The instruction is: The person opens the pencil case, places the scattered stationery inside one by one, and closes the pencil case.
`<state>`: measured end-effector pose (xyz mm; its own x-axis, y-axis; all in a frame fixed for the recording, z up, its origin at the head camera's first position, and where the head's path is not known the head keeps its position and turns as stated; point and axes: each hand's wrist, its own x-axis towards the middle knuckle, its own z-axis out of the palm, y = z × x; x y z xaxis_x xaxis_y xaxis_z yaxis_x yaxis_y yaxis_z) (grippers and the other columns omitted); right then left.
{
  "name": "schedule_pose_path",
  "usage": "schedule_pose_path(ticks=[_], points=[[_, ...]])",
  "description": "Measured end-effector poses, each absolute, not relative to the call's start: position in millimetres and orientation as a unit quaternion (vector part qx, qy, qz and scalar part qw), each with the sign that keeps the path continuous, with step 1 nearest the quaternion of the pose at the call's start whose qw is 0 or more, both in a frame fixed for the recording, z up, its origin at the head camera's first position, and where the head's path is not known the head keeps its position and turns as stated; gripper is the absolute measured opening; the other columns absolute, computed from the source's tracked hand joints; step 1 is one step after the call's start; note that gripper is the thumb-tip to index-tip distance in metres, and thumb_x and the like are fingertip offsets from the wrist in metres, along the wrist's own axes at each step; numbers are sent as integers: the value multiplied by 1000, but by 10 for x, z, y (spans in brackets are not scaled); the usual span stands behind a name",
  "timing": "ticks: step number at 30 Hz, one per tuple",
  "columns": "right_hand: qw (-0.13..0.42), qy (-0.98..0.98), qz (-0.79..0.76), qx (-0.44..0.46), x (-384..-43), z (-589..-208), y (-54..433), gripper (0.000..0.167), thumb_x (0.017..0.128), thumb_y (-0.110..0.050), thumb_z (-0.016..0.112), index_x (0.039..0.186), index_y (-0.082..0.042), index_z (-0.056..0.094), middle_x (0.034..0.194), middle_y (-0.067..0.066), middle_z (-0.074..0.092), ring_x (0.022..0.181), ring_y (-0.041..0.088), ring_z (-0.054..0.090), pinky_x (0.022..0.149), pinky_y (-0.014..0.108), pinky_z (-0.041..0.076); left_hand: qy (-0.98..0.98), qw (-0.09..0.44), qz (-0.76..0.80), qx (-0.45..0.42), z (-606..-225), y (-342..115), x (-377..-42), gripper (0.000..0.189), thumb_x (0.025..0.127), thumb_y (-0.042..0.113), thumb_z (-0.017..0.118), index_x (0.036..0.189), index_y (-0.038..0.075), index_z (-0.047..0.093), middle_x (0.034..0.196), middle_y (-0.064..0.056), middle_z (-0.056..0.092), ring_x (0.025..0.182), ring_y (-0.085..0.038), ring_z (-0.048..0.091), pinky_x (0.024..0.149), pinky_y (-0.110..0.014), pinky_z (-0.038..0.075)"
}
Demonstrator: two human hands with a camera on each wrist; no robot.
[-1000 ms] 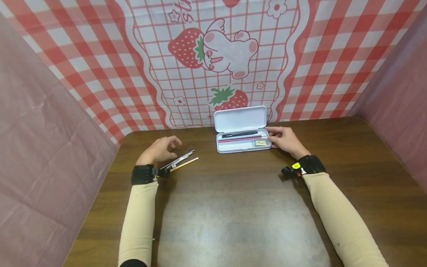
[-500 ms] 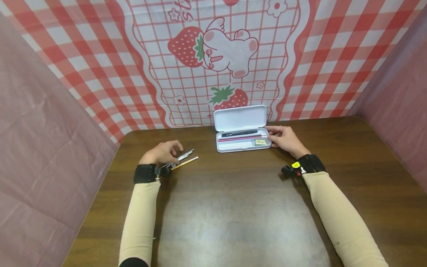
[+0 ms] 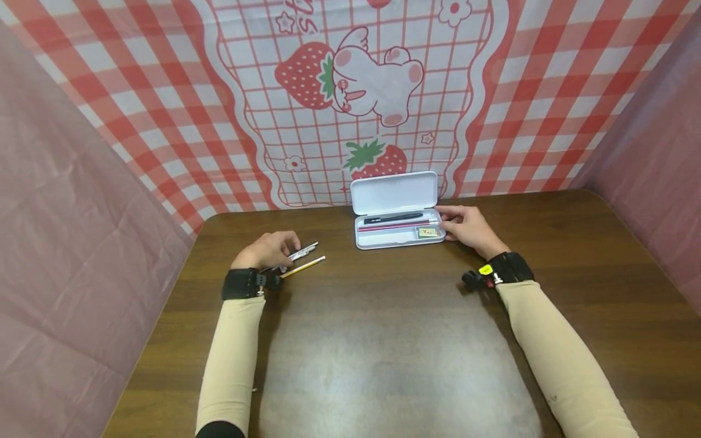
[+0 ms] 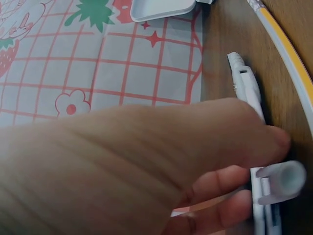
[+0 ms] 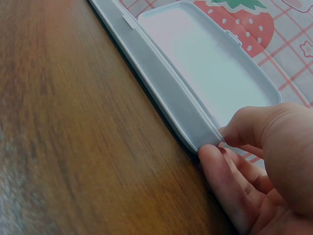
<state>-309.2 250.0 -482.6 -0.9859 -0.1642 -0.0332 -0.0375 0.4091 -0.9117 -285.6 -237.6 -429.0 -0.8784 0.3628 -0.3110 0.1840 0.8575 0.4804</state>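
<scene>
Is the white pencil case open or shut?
Open: the lid of the pencil case stands raised, exposing the black pen inside.

Brown table [image 3: 383, 340] with a case [image 3: 400, 246] and a pencil [image 3: 303, 267]
The wood-grain surface has rounded far corners and a pale sheen. The white case sits open near the far edge, base flat. The yellow pencil lies aslant, well to its left. Whether the white tool [image 4: 247, 83] beside the pencil touches the table cannot be told.
</scene>
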Motion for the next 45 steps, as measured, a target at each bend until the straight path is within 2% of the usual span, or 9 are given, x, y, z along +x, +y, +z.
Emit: schedule_pose_path(ticks=[3,9,13,18,25,45], points=[[61,836,-542,-61,-3093,-4833,2501,50,109,-3,67,158,3,60,122,17,62,83,-3,60,73,14,62,945,186,224,148,-4437,-2462,-2971,32,96,-1,79,124,9,68,110,-21,75,86,-27,74,75,-36,58],[64,837,-540,-59,-3087,-4815,2507,50,110,-5,67,159,2,60,127,20,61,83,-3,60,74,13,62,954,136,211,163,-4945,-2700,-3354,27,94,6,79,116,21,73,104,-10,78,90,-23,71,78,-39,57],[65,839,-537,-60,-3092,-4814,2510,51,110,-6,68,159,2,59,128,20,61,83,-3,60,74,13,62,958,110,208,164,-5135,-2780,-3484,25,93,7,77,109,26,74,99,-4,78,87,-22,71,74,-38,56],[64,838,-539,-63,-3101,-4834,2513,50,109,-5,68,158,3,60,123,18,62,83,-3,60,73,14,62,962,100,198,159,-5161,-2765,-3490,25,92,10,81,106,29,74,97,-1,77,86,-21,71,73,-36,54],[63,839,-537,-64,-3102,-4838,2518,50,109,-5,68,158,2,61,122,17,62,83,-3,60,74,14,62,963,101,195,156,-5135,-2698,-3452,27,90,7,83,104,27,73,97,-2,75,87,-22,70,74,-36,54],[67,839,-537,-64,-3096,-4828,2523,51,110,-5,68,160,2,59,127,20,61,82,-2,59,73,13,61,968,83,174,160,-5163,-2703,-3471,26,92,9,75,108,30,72,96,1,75,84,-20,69,71,-37,52]])
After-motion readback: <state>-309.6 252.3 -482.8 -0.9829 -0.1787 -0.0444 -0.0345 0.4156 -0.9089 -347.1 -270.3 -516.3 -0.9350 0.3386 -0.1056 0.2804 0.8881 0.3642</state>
